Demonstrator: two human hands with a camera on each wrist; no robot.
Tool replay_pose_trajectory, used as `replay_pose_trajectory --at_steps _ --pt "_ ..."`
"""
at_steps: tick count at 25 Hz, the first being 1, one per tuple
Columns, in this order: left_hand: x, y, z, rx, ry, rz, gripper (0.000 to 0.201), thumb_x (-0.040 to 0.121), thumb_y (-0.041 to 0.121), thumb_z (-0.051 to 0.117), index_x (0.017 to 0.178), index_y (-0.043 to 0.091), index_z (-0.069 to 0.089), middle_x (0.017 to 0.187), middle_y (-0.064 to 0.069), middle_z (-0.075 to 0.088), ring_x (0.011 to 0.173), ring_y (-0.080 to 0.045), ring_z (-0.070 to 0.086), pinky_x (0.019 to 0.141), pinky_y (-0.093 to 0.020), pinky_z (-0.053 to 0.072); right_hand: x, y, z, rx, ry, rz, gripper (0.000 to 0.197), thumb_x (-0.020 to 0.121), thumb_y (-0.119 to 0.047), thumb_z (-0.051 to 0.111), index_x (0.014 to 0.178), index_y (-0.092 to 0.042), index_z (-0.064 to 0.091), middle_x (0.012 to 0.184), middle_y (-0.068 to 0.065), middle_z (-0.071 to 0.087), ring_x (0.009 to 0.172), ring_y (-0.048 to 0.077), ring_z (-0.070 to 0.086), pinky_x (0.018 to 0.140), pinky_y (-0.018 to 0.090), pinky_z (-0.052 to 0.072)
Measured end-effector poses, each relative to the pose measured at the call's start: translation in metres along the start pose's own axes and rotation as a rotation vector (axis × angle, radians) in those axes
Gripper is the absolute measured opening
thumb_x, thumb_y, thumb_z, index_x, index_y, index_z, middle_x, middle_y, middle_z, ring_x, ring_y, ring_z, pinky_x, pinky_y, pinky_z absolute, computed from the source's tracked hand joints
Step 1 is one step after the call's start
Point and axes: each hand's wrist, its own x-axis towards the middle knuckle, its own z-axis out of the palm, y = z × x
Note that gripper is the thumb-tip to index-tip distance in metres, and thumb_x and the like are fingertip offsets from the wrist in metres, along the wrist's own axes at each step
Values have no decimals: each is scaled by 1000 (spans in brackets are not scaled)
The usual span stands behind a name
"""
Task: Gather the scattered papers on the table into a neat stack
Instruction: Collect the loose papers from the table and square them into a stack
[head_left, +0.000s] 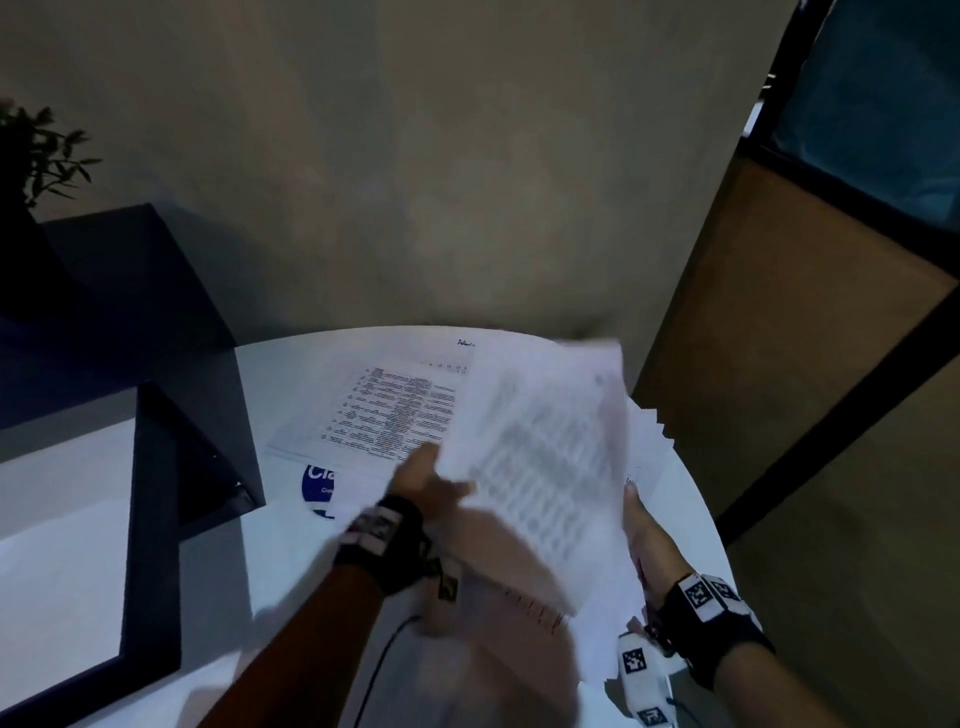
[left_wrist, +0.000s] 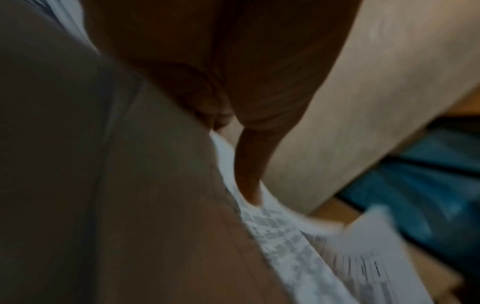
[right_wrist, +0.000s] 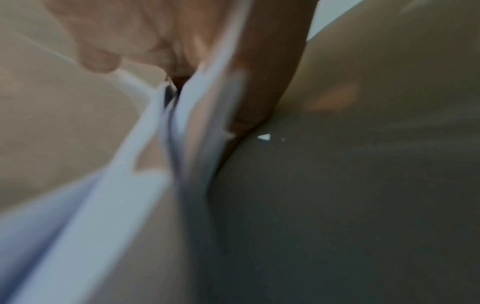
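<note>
head view: sheaf of white printed paper sheets (head_left: 540, 457) raised above round white table (head_left: 291, 545), left edge pinched under left hand (head_left: 423, 483) thumb, right edge clamped between right hand (head_left: 649, 540) thumb and fingers.

The sheaf of papers (head_left: 540, 467), white with printed text, is raised off the table (head_left: 280, 545), tilted and motion-blurred. The left hand (head_left: 426, 483) pinches its left edge, and the right hand (head_left: 647, 540) grips its right edge. 1 printed sheet (head_left: 384, 410) lies flat beyond it, apparently overlapping a blue-logo sheet (head_left: 318, 486).
</note>
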Motion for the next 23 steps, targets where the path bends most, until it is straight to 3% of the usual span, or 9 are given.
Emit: replay_pose_trajectory --at_steps 4,7,9,11,13,14,16,21,23 --pt "-13 -12 36 104 -63 25 44 89 28 59 129 8 56 133 -13 59 120 -25 56 96 -26 40 -10 -2 -1 -17 -12 29 106 53 -94 60 141 -36 53 155 13 41 137 34 44 112 58 33" --pt "-13 -8 33 77 93 42 39 89 21 55 125 5 59 130 -12 61 122 -27 55 98 -26 39 -14 -2 -2 1 -107 -4 82 57 -89 63 121 -38 69 99 2 73 102 17 66 97 52 45" --pt "-11 -12 33 90 195 5 34 94 14 54 127 6 58 106 -6 65 118 -29 58 97 -31 43 -9 4 -4 16 -131 28 90 58 -85 66 135 -38 59 126 4 62 133 27 48 110 55 33" --pt "-15 -13 35 149 104 40 22 93 13 54 113 6 60 73 5 49 103 -30 62 86 -32 46 -1 7 -4 -42 -72 -50 92 64 -67 79 141 -25 53 138 0 57 137 34 45 109 53 35" --pt "-19 -12 33 185 29 90 7 89 13 54 94 11 58 68 4 48 87 -27 57 74 -28 43 11 11 -6 -101 20 -167 55 73 -42 85 112 -12 60 97 -9 67 93 24 65 93 40 44" --pt "-16 -15 31 193 85 144 7 87 15 53 89 11 59 72 -1 56 82 -27 58 72 -25 42 15 12 -8 -119 32 -168 45 70 -43 86 92 -17 56 77 -16 59 74 11 56 86 35 42" --pt "-6 -23 22 206 318 184 20 87 19 51 93 12 69 87 -9 67 83 -29 64 73 -27 50 25 16 -9 -176 45 -159 64 52 -64 87 73 -25 40 52 -23 47 57 3 41 72 28 38" --pt "18 -47 -37 -125 481 -555 86 84 53 59 148 6 24 153 -19 23 139 -39 28 108 -54 32 52 38 -15 -198 86 -169 100 42 -74 84 118 -16 56 104 -7 71 99 25 62 92 37 50" --pt "32 -59 -56 -175 437 -697 97 85 61 51 151 3 11 158 -18 11 144 -37 17 113 -52 24 56 41 -13 -174 85 -181 125 39 -76 84 143 -21 43 143 -1 57 133 28 50 108 47 42"
